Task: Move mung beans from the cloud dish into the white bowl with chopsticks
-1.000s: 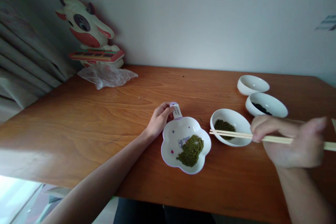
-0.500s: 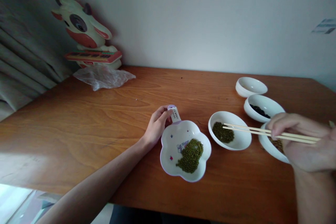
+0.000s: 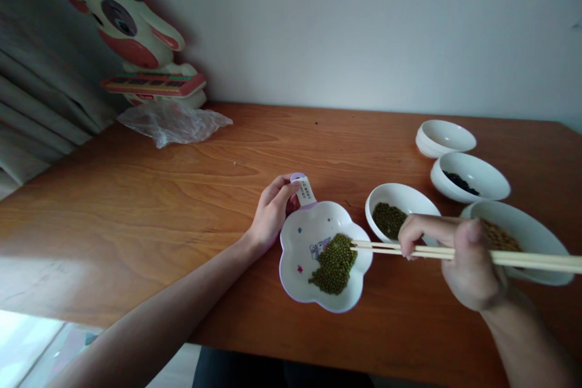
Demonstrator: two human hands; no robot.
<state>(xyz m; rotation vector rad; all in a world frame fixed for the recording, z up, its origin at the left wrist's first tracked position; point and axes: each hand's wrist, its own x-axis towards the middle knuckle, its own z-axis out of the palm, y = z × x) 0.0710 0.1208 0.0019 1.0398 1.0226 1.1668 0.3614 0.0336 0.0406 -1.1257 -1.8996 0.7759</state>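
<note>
My left hand (image 3: 273, 209) is closed on the handle of a white flower-shaped bowl (image 3: 297, 242) with a purple rim. Green mung beans (image 3: 335, 267) lie heaped in that bowl. A pair of light wooden chopsticks (image 3: 386, 248) is held in my right hand (image 3: 464, 260), their tips close together at the heap's right edge. Whether a bean is between the tips, I cannot tell. Just right of the flower-shaped bowl stands a round white bowl (image 3: 411, 195) with more mung beans (image 3: 388, 220), partly hidden by my right hand.
Farther right are a white bowl (image 3: 545, 242) of tan beans, another (image 3: 488, 171) with dark beans, and a third white bowl (image 3: 443, 138) behind. A crumpled plastic bag (image 3: 177, 124) and a cow-shaped toy keyboard (image 3: 154, 82) sit at the back left of the wooden table (image 3: 191, 206).
My right hand has moved left with the chopsticks, their tips going from the round mung bean bowl to the flower-shaped bowl. My left hand stays on the handle. The view has shifted slightly.
</note>
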